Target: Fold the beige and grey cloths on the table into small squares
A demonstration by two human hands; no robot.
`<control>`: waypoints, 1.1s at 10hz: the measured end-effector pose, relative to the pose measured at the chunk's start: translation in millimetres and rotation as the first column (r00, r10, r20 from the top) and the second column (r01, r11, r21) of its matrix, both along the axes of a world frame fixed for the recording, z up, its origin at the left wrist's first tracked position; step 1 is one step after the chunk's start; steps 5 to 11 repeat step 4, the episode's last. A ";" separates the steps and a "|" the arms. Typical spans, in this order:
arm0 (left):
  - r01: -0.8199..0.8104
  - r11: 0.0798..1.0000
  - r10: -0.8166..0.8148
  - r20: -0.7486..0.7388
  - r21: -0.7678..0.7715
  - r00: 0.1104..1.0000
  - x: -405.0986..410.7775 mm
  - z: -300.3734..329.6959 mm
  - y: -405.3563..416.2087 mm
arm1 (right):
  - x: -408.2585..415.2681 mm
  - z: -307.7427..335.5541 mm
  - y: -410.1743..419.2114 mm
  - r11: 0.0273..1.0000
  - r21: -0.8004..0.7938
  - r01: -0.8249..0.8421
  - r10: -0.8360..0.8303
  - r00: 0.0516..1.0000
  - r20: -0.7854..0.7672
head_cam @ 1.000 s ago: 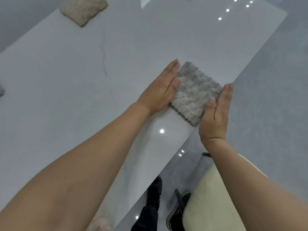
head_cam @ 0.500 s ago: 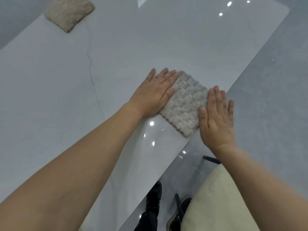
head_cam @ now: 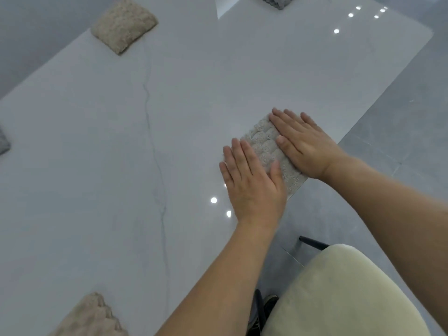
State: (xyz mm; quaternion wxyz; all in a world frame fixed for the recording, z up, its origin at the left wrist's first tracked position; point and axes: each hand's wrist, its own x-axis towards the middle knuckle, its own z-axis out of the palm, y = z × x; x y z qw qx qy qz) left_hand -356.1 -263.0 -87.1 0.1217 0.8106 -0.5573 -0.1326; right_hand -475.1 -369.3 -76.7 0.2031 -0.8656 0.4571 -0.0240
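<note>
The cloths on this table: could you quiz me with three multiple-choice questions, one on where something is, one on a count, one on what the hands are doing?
1. Where does the cloth under the hands lie?
A. at the table's near right edge
B. in the middle of the table
C. on the chair

2. How many beige cloths lie apart from the hands?
A. none
B. two
C. four

3. How are the two hands set?
A. clenched in fists
B. flat on the cloth
C. lifted off the table

Answers:
1 A, it sits by the table edge next to the floor.
2 B, a folded beige cloth lies far left and another beige cloth at the bottom.
3 B, the left hand and right hand press with straight fingers.
</note>
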 end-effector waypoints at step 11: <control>0.073 0.997 -0.075 0.056 0.033 0.996 8.6 -4.4 10.7 | -19.8 -7.3 -13.8 0.996 -0.028 0.079 -0.082 0.991 -0.110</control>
